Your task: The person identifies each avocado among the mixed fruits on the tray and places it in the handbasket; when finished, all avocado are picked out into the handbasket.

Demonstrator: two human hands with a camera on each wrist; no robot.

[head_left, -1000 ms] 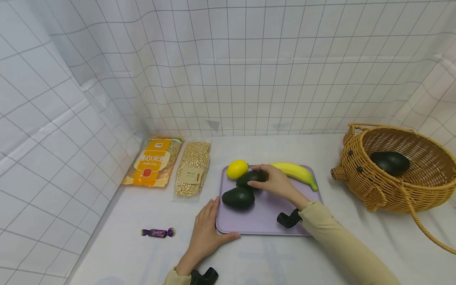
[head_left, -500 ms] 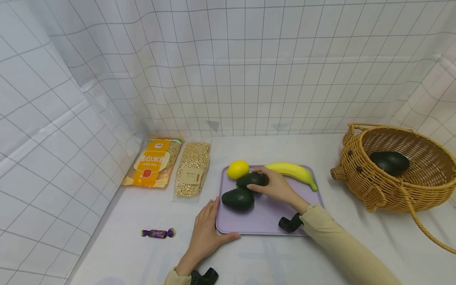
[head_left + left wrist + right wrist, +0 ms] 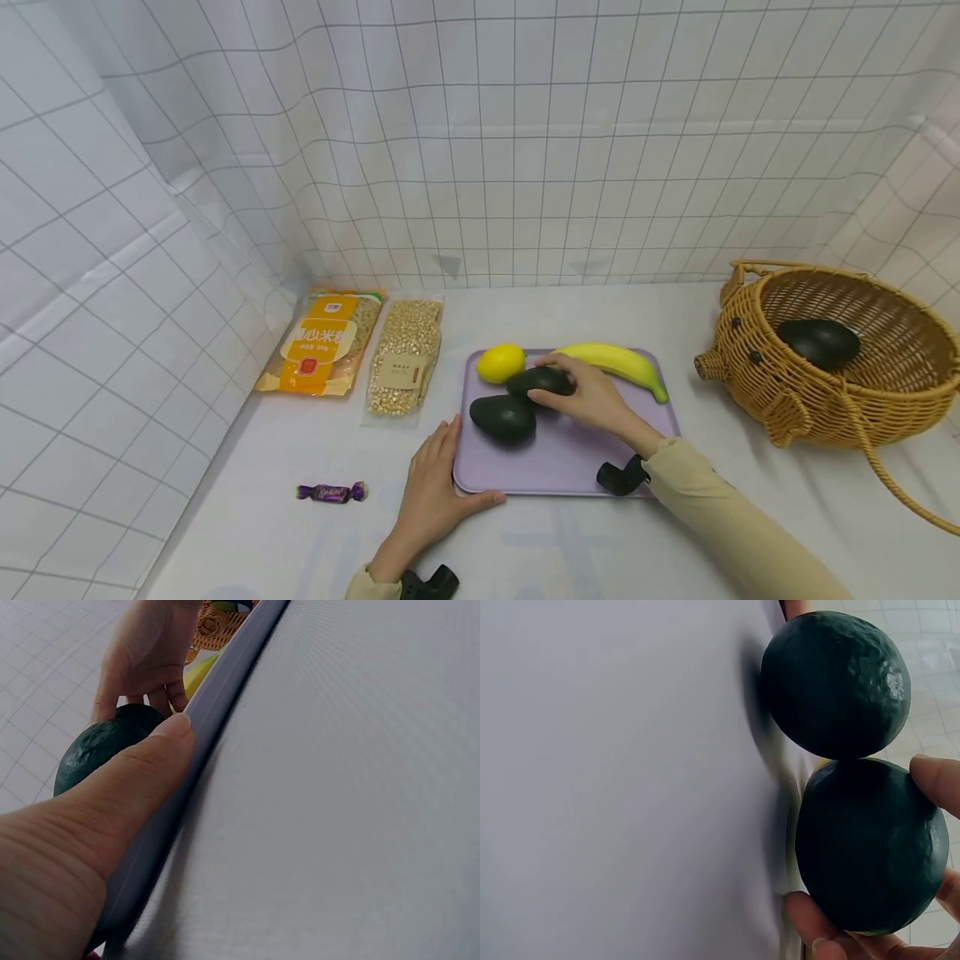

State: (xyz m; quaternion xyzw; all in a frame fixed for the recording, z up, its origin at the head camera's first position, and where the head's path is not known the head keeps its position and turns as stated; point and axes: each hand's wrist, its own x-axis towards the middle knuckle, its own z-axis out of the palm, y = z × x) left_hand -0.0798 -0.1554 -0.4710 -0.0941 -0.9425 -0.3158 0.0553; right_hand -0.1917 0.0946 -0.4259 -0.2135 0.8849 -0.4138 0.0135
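My right hand (image 3: pixel 594 398) grips a dark green avocado (image 3: pixel 538 381) over the lilac tray (image 3: pixel 570 471), its thumb and fingers on opposite sides of the fruit. A second avocado (image 3: pixel 504 419) lies on the tray in front of it; in the right wrist view the gripped avocado (image 3: pixel 870 847) appears to touch that other avocado (image 3: pixel 836 684). Behind them on the tray are a yellow lemon (image 3: pixel 500 363) and a banana (image 3: pixel 615 361). At the tray's front left corner rests my left hand (image 3: pixel 432 483), fingers straight along the left side and thumb by the front edge.
A wicker pig-shaped basket (image 3: pixel 757 392) with another avocado (image 3: pixel 817 342) inside stands at the right. An orange-labelled food bag (image 3: pixel 322 342) and a clear bag of grains (image 3: pixel 407 354) lie at the back left. A purple wrapped candy (image 3: pixel 332 492) lies left of my left hand.
My right hand has shifted slightly right with the gripped avocado, away from the lemon. The front avocado has turned a little. My left hand stays in place.
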